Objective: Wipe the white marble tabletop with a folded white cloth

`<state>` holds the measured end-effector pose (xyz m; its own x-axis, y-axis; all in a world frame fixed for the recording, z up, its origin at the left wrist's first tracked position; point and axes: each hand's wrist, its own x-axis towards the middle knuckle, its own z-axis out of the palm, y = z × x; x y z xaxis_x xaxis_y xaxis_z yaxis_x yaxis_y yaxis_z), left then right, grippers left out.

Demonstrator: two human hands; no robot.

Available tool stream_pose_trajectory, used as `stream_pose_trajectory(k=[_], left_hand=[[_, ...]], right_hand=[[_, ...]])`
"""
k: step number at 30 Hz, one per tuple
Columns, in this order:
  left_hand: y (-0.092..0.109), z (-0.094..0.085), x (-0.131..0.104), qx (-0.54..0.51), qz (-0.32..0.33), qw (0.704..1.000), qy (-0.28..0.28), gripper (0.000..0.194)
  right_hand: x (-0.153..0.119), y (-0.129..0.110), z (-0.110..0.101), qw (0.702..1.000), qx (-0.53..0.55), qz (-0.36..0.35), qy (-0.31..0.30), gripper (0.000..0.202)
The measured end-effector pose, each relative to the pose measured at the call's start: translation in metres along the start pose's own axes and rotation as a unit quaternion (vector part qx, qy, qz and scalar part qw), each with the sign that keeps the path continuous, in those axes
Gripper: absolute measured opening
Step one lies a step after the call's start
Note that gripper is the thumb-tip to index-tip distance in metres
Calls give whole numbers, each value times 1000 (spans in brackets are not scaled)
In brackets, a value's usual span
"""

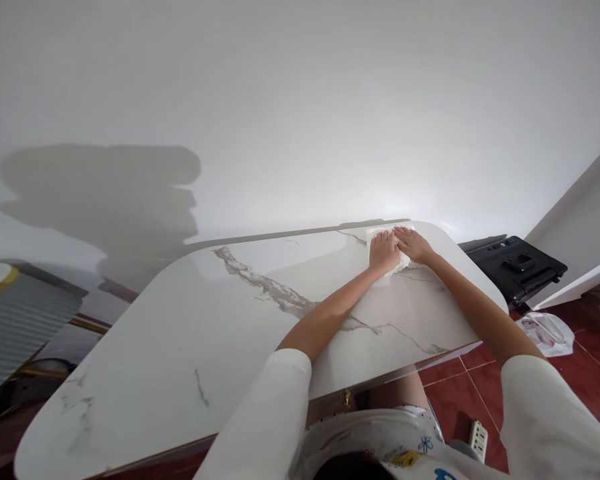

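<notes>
A thin white sheet (404, 264), a tissue or cloth, lies spread on a white marble-patterned table (155, 347) near its far right corner. My left hand (385, 251) rests palm down on the sheet, with its fingers stretched toward the wall. Beside it my right hand (413, 245) lies flat on the sheet's right part, its fingers pointing left and touching or nearly touching the left hand. Both hands press from above. Anything under the palms is hidden.
A white wall (300, 113) stands behind the table. On the right are a black case (517, 267) and a clear plastic bag (547, 333) on the red tiled floor (460, 393). A power strip (479, 440) lies below. A grey ribbed object (25, 327) stands at left.
</notes>
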<state>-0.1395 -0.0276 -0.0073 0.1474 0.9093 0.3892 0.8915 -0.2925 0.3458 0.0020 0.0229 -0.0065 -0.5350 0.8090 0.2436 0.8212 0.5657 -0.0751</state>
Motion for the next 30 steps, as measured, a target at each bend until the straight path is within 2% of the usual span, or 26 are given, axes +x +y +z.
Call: stream_pose_trajectory(k=[4,7,12,21,26,30], left_hand=[[-9,7,21,19,2,1000,4,42],[-14,11,29,20,5,1000,3,42],[-14,12,26,13,13,1000,2,43],[-10,-4,13,14,41,999,-18,41],[-7,-12,-10,23,56,998,-32,42],[5,-29,-51,42,63,996,-51,43]], right_hand=[[27,12,5,1000,23,8,-7,55],[36,16,7,999,26,27,-8,55],[30,14,9,999,16,28,2,55],[11,-3,4,999,2,46,17,54],[-15,-22,-2,999,-14,33,15,55],[-53,-45,-8,1000,-19,11,2,56]])
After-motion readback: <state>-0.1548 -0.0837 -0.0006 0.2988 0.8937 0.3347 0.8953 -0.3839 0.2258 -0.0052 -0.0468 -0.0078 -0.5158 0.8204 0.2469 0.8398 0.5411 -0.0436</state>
